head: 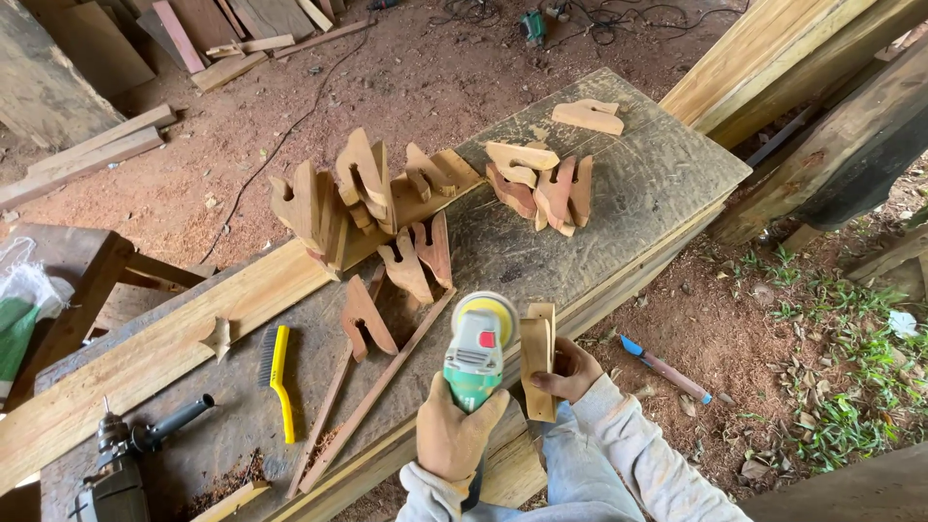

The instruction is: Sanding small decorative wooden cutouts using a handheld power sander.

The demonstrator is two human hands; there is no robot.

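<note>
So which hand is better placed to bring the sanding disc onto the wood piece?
Left, probably: the left hand grips the green grinder, its disc beside the wood piece that the right hand holds upright.

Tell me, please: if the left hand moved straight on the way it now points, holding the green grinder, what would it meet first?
Probably the cut wooden pieces lying just beyond the sanding disc of the grinder that the left hand holds. Depth is unclear, so the disc might pass above them.

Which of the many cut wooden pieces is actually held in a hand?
The pale upright piece in the right hand, beside the grinder; all others lie on the bench.
</note>
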